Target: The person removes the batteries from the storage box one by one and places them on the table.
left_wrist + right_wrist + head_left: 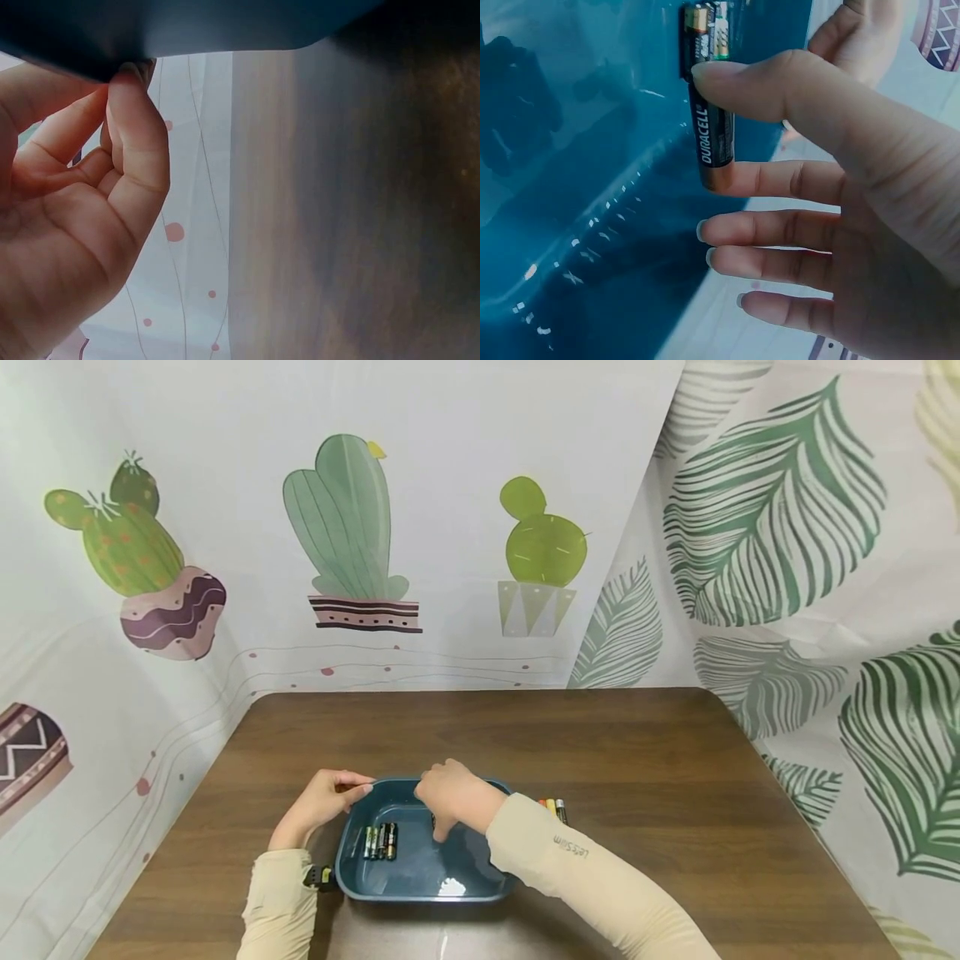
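A dark blue plastic tray [420, 897] sits on the table, with several batteries [380, 842] lined up side by side in its left part. My left hand [322, 800] pinches the tray's far left corner; the left wrist view shows thumb and fingers meeting at the rim. Over the tray's middle is my right hand [456, 800]. In the right wrist view, it holds a black and copper Duracell battery [714, 139] between thumb and index finger, while the other fingers stay extended. The lined-up batteries [699, 30] appear partly hidden behind that battery.
To the right of the tray, several more batteries [553, 808] lie on the brown wooden table [480, 727], partly hidden by the right sleeve. A cloth with cactus and leaf prints [457, 527] hangs behind the table. A pale mat [390, 935] lies in front of the tray.
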Available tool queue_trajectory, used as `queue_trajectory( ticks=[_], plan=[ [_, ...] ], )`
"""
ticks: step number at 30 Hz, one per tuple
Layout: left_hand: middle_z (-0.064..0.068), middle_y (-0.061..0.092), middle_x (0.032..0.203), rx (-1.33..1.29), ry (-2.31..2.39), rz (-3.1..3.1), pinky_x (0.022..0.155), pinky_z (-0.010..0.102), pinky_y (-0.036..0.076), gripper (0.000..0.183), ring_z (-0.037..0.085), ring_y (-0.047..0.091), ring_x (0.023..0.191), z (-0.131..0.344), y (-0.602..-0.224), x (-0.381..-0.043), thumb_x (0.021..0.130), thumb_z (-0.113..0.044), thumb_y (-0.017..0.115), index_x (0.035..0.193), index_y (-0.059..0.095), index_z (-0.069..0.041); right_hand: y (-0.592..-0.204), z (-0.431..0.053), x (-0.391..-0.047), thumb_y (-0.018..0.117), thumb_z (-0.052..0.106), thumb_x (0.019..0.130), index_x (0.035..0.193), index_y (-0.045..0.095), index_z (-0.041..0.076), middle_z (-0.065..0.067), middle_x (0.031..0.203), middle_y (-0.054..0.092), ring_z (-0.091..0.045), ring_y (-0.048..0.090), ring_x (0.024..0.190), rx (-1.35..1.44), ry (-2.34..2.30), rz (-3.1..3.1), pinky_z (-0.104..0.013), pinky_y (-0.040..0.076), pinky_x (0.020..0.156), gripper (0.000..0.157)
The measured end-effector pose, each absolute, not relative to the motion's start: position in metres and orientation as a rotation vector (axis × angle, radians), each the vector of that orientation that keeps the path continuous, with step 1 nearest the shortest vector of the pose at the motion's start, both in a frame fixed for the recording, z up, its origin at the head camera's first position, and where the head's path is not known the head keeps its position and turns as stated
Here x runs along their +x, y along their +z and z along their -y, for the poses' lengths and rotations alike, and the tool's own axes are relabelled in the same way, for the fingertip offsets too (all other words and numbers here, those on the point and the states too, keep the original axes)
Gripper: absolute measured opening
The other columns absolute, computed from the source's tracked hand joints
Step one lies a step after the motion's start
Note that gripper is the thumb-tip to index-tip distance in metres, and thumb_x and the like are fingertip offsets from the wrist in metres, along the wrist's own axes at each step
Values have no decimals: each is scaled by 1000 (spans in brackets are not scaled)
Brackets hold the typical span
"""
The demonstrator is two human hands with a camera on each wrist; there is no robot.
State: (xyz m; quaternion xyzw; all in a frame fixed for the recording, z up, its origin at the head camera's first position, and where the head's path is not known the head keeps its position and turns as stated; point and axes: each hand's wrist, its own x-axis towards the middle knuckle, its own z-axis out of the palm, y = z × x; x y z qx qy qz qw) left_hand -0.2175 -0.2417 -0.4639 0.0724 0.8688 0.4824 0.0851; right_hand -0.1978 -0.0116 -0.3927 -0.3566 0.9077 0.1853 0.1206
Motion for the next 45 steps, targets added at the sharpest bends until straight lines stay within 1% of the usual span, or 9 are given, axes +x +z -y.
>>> queue_trajectory(
  ticks=[2,6,9,13,19,26,34,40,45],
  plan=[
    [9,64,89,220,1434,-2594,62,39,51,20,20,52,68,242,-465,-217,92,-10,65,106,72,2,-390,8,-198,76,54,75,117,64,30,12,108,60,-10,54,100,-1056,532,-2658,-28,43,87,51],
    [9,64,89,236,1432,-2598,61,37,51,19,20,52,68,242,-466,-217,91,-9,65,105,72,2,-387,1,-201,77,52,74,113,67,27,11,101,60,-11,55,97,-1089,476,-2684,-28,44,86,48],
    [9,64,88,246,1431,-2602,60,35,51,19,20,52,68,242,-466,-217,91,-8,65,105,72,3,-384,-5,-203,78,50,74,103,67,26,11,91,57,-10,55,91,-1096,434,-2696,-27,44,83,39],
    [9,64,87,252,1432,-2601,60,35,51,19,20,51,67,242,-466,-216,91,-8,65,105,72,3,-379,-16,-205,79,47,74,90,64,25,11,84,54,-10,53,86,-1098,379,-2715,-26,44,79,31],
    [9,65,88,254,1437,-2601,60,37,51,19,19,51,66,242,-466,-217,91,-8,65,105,72,3,-373,-35,-206,80,40,73,85,63,23,9,82,51,-11,50,82,-1083,289,-2748,-27,43,76,27],
    [10,66,89,271,1430,-2612,60,36,51,18,19,52,66,243,-467,-217,91,-7,65,104,72,3,-368,-58,-208,82,36,71,77,60,22,8,81,51,-14,52,83,-1047,204,-2772,-30,43,78,26],
    [9,66,91,262,1422,-2613,61,39,51,19,20,52,69,243,-466,-218,91,-8,65,105,72,2,-368,-87,-211,84,36,69,82,62,21,7,83,53,-16,54,87,-985,125,-2816,-33,44,81,30],
    [10,66,92,254,1430,-2607,60,37,50,19,20,51,67,244,-466,-218,91,-9,65,105,72,2,-370,-109,-210,85,33,70,86,64,20,6,83,53,-17,55,86,-923,31,-2801,-36,45,83,30],
    [10,65,91,245,1448,-2596,60,36,50,19,20,51,67,243,-466,-217,91,-9,65,105,71,3,-375,-130,-210,86,32,69,87,62,18,4,85,54,-21,56,89,-879,5,-2802,-41,45,84,32]
  ],
)
